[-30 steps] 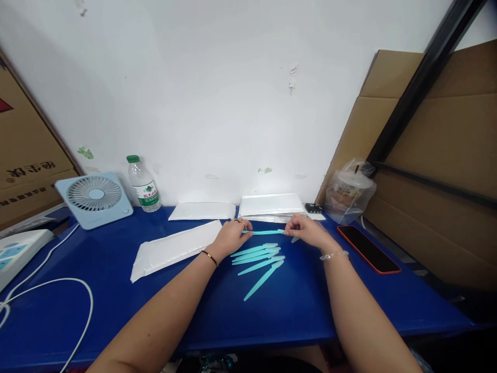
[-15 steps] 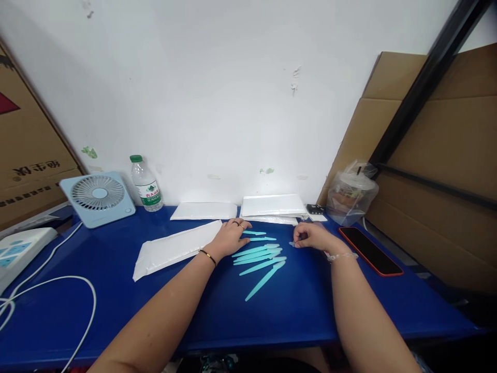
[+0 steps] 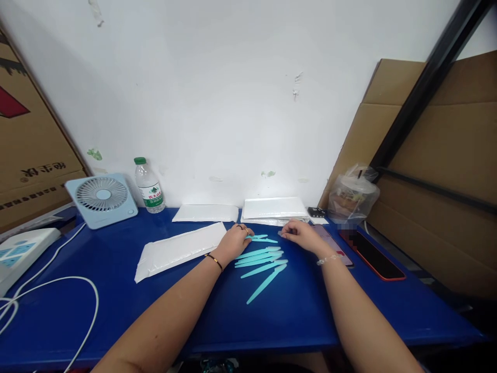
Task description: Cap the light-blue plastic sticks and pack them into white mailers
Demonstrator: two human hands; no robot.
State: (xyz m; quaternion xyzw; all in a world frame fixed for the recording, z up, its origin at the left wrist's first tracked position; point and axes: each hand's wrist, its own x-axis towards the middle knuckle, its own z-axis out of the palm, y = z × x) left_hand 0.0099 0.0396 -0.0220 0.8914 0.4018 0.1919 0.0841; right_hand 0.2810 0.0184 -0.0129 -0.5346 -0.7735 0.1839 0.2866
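Razors lie fanned on the bench. Leftmost, the box carries Chinese lettering too unclear to read; the bottle has a green-and-white label, seemingly 农夫山泉. The left hand covers handle ends; whether its grip holds any, I cannot tell. The right hand, narrowly pinching a small clear piece, has just moved left, nearer the far razor tips.

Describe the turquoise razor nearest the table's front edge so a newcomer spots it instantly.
On the blue table, find the left hand, with turquoise razors fanned out beside it. The wanted razor lies nearest the table's front edge, slanting more steeply than its neighbours.
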